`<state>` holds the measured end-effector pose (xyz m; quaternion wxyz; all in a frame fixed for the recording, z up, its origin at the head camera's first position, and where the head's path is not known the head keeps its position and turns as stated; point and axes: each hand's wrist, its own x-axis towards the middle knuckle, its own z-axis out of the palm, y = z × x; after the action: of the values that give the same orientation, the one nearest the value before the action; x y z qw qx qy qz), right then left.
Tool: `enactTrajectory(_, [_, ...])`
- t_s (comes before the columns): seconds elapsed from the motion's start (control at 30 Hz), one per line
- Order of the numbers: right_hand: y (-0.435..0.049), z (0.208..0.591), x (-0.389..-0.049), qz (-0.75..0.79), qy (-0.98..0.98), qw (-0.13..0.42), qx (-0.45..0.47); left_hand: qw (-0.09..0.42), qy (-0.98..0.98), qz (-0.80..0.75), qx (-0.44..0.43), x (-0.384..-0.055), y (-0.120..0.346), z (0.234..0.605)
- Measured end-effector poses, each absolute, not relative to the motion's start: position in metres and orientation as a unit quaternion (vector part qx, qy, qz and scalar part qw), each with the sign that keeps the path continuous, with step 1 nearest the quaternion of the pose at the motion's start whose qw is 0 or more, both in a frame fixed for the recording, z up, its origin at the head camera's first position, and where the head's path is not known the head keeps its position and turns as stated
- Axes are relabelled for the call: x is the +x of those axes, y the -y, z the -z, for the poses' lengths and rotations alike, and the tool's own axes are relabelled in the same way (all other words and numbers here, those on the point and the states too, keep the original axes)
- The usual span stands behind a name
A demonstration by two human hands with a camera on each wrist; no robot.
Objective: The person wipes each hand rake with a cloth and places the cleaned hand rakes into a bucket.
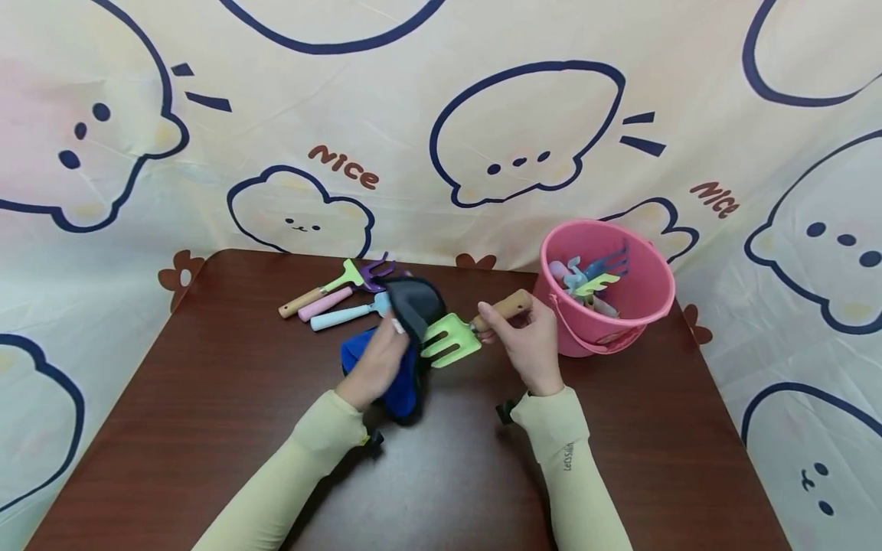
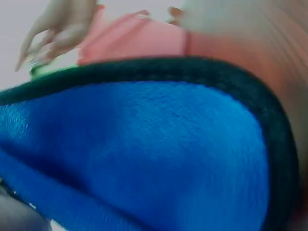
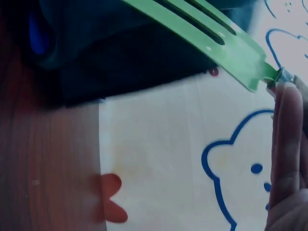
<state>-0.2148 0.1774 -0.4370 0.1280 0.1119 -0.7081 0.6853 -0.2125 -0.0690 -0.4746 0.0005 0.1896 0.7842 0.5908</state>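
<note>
My left hand (image 1: 377,366) grips a cleaning cloth (image 1: 416,302), blue plush on one side and dark grey on the other, with black edging. In the left wrist view the blue side fills most of the picture. My right hand (image 1: 530,344) pinches the wooden handle of a small light green garden fork (image 1: 451,340) near its metal collar. The fork's tines point left and overlap the cloth in the head view. The right wrist view shows the green fork head (image 3: 216,43) in front of the cloth's dark side (image 3: 125,62).
A pink bucket (image 1: 561,337) with several small tools inside stands at the back right. Near the table's back edge, left of the cloth, lie a green-headed tool (image 1: 303,302), a purple rake (image 1: 375,272) and a light blue handled tool (image 1: 341,316). A printed curtain hangs behind the table.
</note>
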Motion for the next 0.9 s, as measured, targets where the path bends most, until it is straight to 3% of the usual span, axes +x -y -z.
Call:
enactTrajectory(0.13, [-0.172, 0.437, -0.211, -0.66, 0.738, 0.091, 0.108, -0.013, -0.818, -0.505, 0.276, -0.209, 0.059, 0.482])
enactTrajectory(0.27, [-0.17, 0.437, -0.211, -0.631, 0.764, 0.06, 0.122, -0.056, -0.846, -0.457, 0.269, -0.206, 0.056, 0.482])
enactTrajectory(0.4, [-0.169, 0.436, -0.212, -0.611, 0.778, 0.044, 0.139, -0.065, -0.843, -0.467, 0.26, -0.206, 0.056, 0.481])
enactTrajectory(0.67, [-0.172, 0.428, -0.208, -0.553, 0.82, 0.082, 0.125, -0.077, -0.837, -0.47, 0.27, -0.207, 0.058, 0.483])
enactTrajectory(0.9, [-0.191, 0.423, -0.21, -0.612, 0.772, 0.114, 0.132, -0.096, -0.838, -0.467, 0.266, -0.21, 0.06, 0.491])
